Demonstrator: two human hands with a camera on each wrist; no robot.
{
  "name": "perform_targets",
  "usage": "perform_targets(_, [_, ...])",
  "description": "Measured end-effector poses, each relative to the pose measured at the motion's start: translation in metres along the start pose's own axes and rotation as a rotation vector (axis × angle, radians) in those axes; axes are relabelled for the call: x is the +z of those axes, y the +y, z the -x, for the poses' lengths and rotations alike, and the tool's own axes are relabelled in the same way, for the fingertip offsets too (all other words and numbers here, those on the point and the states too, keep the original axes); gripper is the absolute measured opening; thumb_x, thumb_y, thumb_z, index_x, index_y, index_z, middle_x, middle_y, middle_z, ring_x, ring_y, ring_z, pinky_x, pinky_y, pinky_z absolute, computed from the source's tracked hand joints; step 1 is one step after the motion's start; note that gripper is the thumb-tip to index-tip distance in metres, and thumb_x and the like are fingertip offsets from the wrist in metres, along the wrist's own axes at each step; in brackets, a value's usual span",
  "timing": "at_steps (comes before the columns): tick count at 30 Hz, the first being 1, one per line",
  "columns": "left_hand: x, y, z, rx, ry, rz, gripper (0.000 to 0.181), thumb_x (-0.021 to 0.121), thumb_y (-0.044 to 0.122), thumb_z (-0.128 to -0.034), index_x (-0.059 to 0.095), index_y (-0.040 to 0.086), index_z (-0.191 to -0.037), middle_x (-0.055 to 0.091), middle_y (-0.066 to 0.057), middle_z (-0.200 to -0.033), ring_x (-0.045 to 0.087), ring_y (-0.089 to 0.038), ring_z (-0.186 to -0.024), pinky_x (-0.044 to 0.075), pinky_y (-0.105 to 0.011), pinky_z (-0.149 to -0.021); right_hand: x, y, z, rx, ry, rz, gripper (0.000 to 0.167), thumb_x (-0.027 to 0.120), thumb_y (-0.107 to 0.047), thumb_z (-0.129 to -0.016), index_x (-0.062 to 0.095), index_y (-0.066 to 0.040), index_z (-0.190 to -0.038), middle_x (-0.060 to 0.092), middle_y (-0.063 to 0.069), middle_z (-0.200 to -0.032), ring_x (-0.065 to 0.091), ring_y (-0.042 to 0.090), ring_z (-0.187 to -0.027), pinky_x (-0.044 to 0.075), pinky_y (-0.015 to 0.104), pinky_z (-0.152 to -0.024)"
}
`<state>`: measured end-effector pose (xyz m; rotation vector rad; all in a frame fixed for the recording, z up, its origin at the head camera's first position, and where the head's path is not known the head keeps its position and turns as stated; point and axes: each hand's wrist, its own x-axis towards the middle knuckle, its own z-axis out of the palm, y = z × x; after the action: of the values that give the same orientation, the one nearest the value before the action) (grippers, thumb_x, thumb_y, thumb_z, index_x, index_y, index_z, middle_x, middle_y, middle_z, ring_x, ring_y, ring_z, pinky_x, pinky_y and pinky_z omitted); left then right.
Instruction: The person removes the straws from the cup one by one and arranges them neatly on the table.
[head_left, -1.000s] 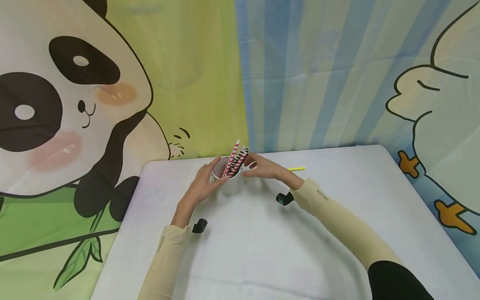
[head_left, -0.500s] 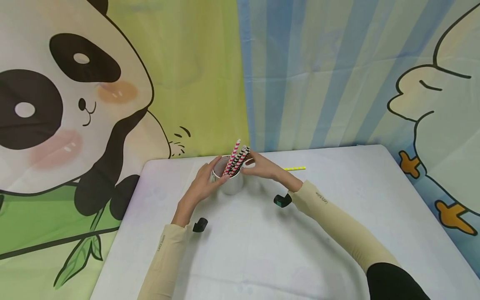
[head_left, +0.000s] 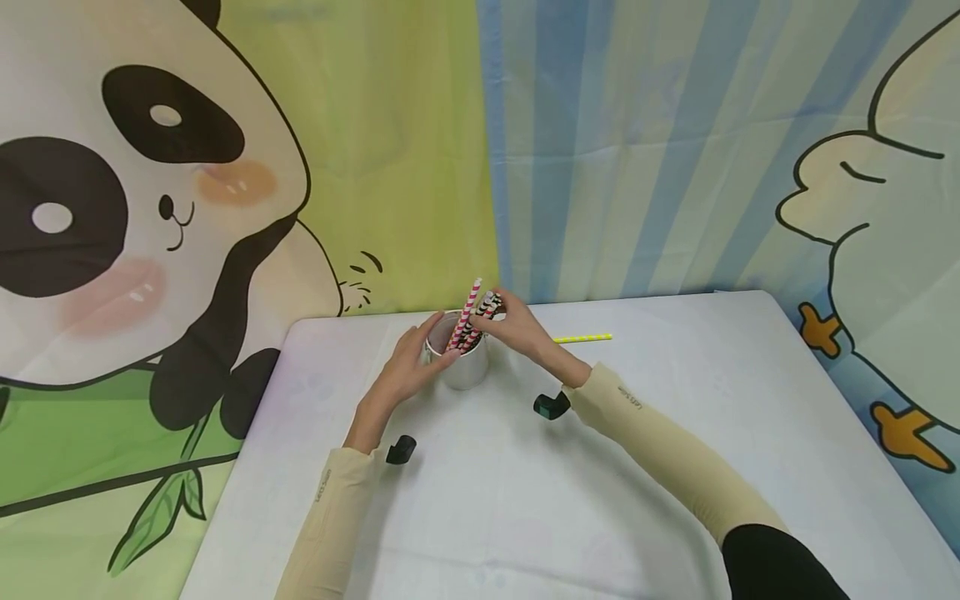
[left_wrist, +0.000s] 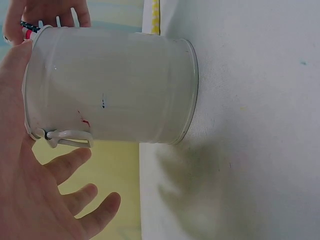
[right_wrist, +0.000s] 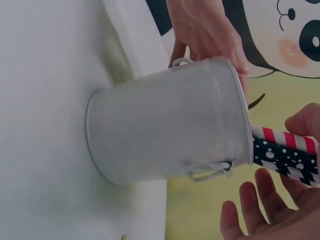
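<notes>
A white metal bucket [head_left: 467, 375] stands upright, with several striped and dotted paper straws [head_left: 464, 314] leaning to the right inside. My left hand [head_left: 405, 367] grips its rim from the left, thumb in front; in the left wrist view the hand [left_wrist: 25, 185] has its lower fingers spread beside the bucket [left_wrist: 110, 85]. At the rim's right side, my right hand [head_left: 522, 332] holds the upper part of the straw bundle. In the right wrist view, thumb and fingers of that hand [right_wrist: 285, 210] lie either side of the straws [right_wrist: 282, 152], above the bucket's rim [right_wrist: 242, 110].
A yellow straw [head_left: 585, 338] lies on the white table [head_left: 480, 492], right of the bucket and behind my right wrist. Black wrist cameras [head_left: 401, 450] hang beside both forearms. Patterned curtains [head_left: 420, 158] rise directly behind the table's far edge.
My right hand has moved left from beside the rim onto the straws and now holds them, uncovering more of the yellow straw. The left hand and bucket have stayed in place.
</notes>
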<state>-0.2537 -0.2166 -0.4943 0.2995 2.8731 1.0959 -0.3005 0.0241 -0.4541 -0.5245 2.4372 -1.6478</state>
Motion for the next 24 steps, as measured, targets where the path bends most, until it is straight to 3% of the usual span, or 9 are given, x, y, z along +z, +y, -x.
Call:
perform_targets(9, [0.0002, 0.0001, -0.0003, -0.01, 0.001, 0.0, 0.081, 0.056, 0.072, -0.0887, 0.02, 0.048, -0.157, 0.029, -0.007, -0.165, 0.016, -0.038, -0.154, 0.026, -0.069, -0.115, 0.0053, 0.001, 0.001, -0.018, 0.016, -0.01, 0.033, 0.067, -0.03, -0.092, 0.057, -0.011, -0.118, 0.064, 0.009, -0.113, 0.059, 0.028, -0.113, 0.053, 0.037, -0.081])
perform_targets(21, [0.0007, 0.0004, -0.0009, -0.007, -0.002, 0.025, 0.081, 0.057, 0.071, -0.0887, 0.021, 0.047, -0.157, 0.03, -0.007, -0.165, 0.017, -0.038, -0.154, 0.024, -0.068, -0.116, 0.003, -0.0055, 0.0061, -0.022, 0.063, 0.068, 0.034, 0.067, -0.032, -0.093, 0.056, -0.012, -0.119, 0.065, 0.01, -0.115, 0.061, 0.03, -0.11, 0.053, 0.038, -0.078])
perform_targets(24, [0.0009, -0.0004, -0.0012, -0.006, -0.001, 0.033, 0.081, 0.057, 0.071, -0.0888, 0.021, 0.046, -0.157, 0.03, -0.007, -0.164, 0.017, -0.038, -0.154, 0.024, -0.067, -0.117, 0.0031, -0.0066, 0.0065, -0.025, 0.066, 0.07, 0.033, 0.067, -0.031, -0.094, 0.056, -0.012, -0.118, 0.064, 0.009, -0.114, 0.062, 0.031, -0.102, 0.053, 0.035, -0.073])
